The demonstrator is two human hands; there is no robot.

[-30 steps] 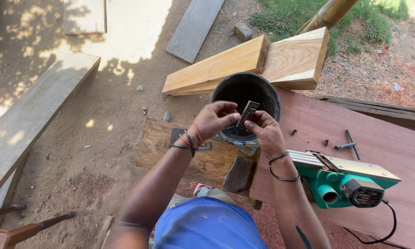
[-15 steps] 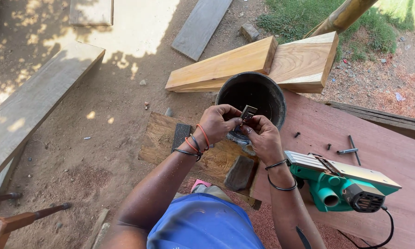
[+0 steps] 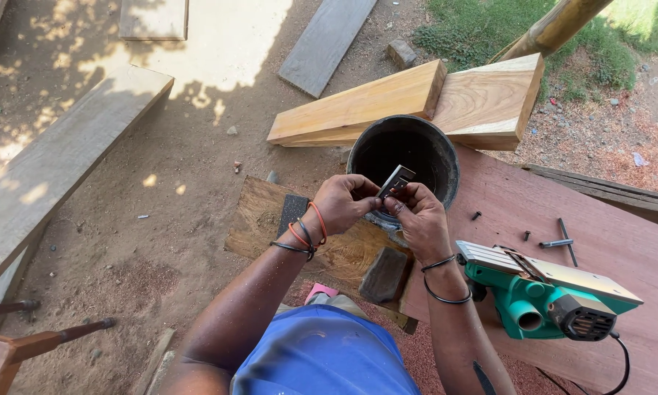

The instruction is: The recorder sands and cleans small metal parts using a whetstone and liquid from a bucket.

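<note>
My left hand (image 3: 347,201) and my right hand (image 3: 416,216) both pinch a small flat metal blade (image 3: 395,180), held tilted in front of a black bucket (image 3: 405,157). The hands hover above a rough wooden board (image 3: 259,219) that carries a dark sharpening stone (image 3: 292,211) and a second dark stone block (image 3: 384,276). A green electric planer (image 3: 544,292) lies upside down on the reddish board (image 3: 607,227) just right of my right wrist.
Small bolts (image 3: 476,216) and a T-shaped key (image 3: 563,241) lie on the reddish board. Two thick pale timber blocks (image 3: 416,102) rest behind the bucket. Grey planks (image 3: 51,168) lie on the dirt ground at left, a wooden post (image 3: 555,29) stands top right.
The view has shifted slightly. Both hands stay closed on the blade and have turned it a little between the fingers. Nothing else has moved.
</note>
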